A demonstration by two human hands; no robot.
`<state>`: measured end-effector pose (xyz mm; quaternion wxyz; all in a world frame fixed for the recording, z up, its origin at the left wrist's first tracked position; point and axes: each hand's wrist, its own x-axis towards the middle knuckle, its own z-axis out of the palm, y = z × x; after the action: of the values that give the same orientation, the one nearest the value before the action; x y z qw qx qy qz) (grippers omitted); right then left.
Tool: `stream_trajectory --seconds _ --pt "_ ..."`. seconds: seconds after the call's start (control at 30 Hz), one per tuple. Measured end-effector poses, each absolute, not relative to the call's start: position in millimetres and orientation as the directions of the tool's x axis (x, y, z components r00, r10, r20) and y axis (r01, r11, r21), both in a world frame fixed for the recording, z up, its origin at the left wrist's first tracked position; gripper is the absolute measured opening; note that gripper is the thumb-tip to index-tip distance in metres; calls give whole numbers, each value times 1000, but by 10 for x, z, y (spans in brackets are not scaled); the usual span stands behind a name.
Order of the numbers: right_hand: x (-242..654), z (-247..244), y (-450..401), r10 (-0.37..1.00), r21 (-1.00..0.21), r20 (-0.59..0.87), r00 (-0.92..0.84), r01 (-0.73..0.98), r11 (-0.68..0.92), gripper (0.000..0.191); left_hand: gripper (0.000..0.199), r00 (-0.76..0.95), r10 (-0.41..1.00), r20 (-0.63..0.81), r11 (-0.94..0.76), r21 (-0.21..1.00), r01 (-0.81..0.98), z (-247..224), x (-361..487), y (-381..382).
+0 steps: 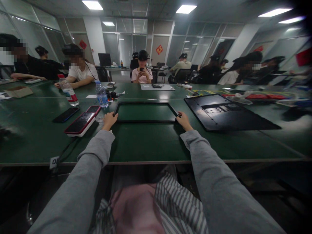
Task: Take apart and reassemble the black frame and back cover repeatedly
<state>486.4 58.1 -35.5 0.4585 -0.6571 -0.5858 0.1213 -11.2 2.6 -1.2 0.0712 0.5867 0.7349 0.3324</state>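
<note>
A thin black rectangular frame [146,122], perhaps a screen bezel, lies at or just above the green table [148,143], with the tabletop showing through its opening. My left hand [110,121] is closed round its left side near the front corner. On the opposite side, my right hand [184,121] grips the frame with thumb on top. Some of the fingers of both hands are hidden under the frame. To the right rests a large black panel [212,117] with a recessed section holding metal parts.
Left of the frame are a red-edged device [81,123] with a cable, a dark phone [65,114], and two bottles, one blue-capped [101,96] and one red-capped [69,91]. A cardboard box [19,92] sits far left. Across the table a person [141,73] holds a phone.
</note>
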Motion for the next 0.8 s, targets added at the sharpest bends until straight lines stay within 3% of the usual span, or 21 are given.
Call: stream_trajectory --seconds 0.3,0.47,0.8 --pt "4829 -279 523 875 -729 358 325 683 45 66 72 -168 939 301 -32 562 826 -107 -83 149" --pt "4818 -241 521 875 -683 310 372 728 -67 65 64 -33 957 289 -119 494 861 -101 -13 71" --pt "4741 -176 393 856 -759 403 323 641 115 60 47 102 958 270 -221 461 859 -66 3 10"
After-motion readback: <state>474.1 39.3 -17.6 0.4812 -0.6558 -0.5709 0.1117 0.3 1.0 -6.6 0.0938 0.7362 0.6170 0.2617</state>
